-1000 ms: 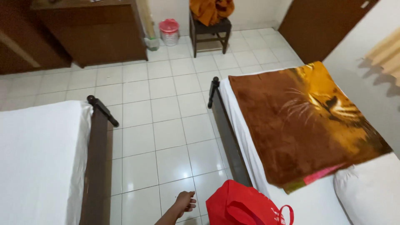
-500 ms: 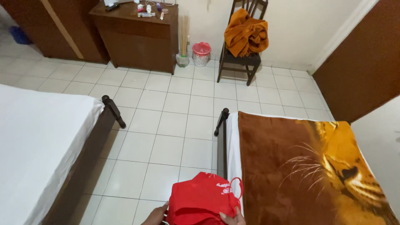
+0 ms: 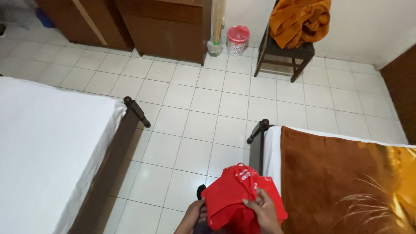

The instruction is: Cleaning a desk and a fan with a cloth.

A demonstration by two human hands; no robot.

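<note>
Hands at the bottom edge: our right hand (image 3: pixel 264 212) pinches the red bag (image 3: pixel 238 197) with fingers curled over its front; our left hand (image 3: pixel 195 215) is partly hidden behind the bag, touching its lower left edge, and we cannot tell whether it grips. We hold the bag over the floor (image 3: pixel 203 112), just beside the right bed (image 3: pixel 346 182) with its brown blanket. White bed (image 3: pixel 47 147) lies to the left. Farther off: chair (image 3: pixel 284 54) bearing orange cloth (image 3: pixel 299 19), pink bin (image 3: pixel 238 40), wooden cabinet (image 3: pixel 167 26).
</note>
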